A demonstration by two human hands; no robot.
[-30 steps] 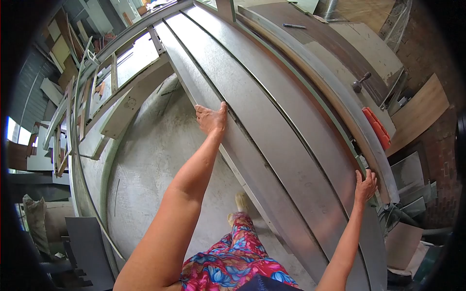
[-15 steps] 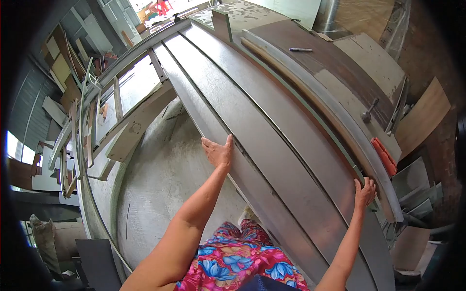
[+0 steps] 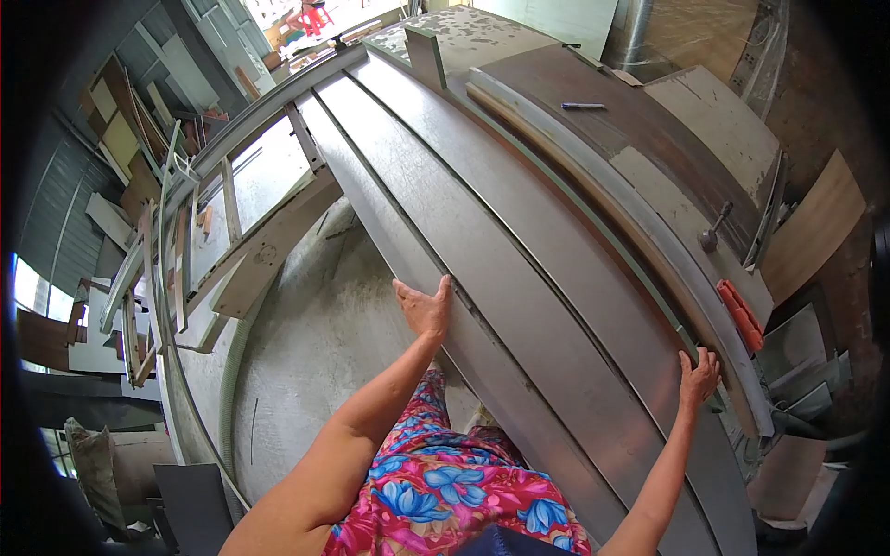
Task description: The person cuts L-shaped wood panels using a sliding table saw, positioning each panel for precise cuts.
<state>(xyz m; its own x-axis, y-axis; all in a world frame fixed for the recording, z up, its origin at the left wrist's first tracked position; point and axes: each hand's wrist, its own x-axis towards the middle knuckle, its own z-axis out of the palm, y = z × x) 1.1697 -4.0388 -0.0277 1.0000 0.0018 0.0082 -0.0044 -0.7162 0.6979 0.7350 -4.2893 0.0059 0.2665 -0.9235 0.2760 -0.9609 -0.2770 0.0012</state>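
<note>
A long grey metal-looking panel (image 3: 519, 278) with dark lengthwise grooves runs diagonally from the far end toward me. My left hand (image 3: 425, 310) grips its left edge strip, with the thumb on top near a groove and the fingers at the outer edge. On the opposite side my right hand (image 3: 700, 375) has its fingers bent over the panel's right edge, beside a green-edged strip (image 3: 640, 269). Its fingertips are partly hidden there. A long metal rail (image 3: 640, 227) with a brown side lies just beyond that strip.
On the brown worktop (image 3: 575, 83) lie a pen (image 3: 583, 106) and a knobbed lever (image 3: 713, 227). A red-orange object (image 3: 741, 315) rests near the rail. To the left are a wooden frame (image 3: 230, 199) and stacked boards (image 3: 116, 134). Concrete floor (image 3: 306, 324) shows beside my legs.
My view has shifted slightly, and my legs have changed position. My left hand sits slightly nearer me along the panel edge; my right hand stays at the right edge.
</note>
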